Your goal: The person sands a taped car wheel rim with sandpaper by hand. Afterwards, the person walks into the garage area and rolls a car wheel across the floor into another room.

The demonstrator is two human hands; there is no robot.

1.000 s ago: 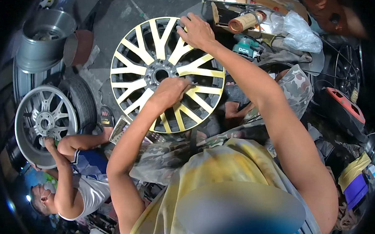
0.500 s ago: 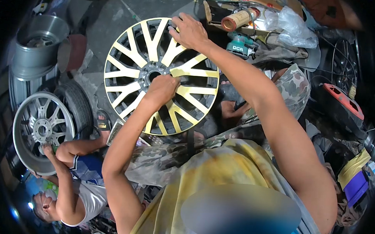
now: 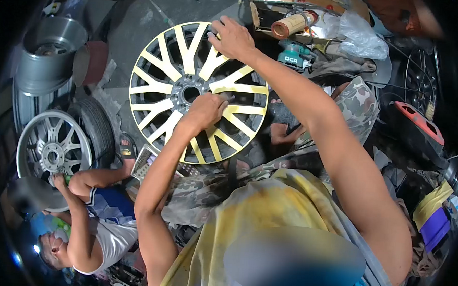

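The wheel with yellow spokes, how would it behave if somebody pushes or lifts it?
The wheel looks stiff, given its wide spokes; it is probably heavy, being so broad. Being round, it may roll if stood upright.

"What's the floor [image 3: 134, 36] like?"
"Dark grey, patchy, with a thin pale line [image 3: 155, 8] toward the upper left."
"And the light?"
"A white lamp [image 3: 36, 248] glows at lower left, a bluish glare [image 3: 17, 259] near it; the frame's edges are black."
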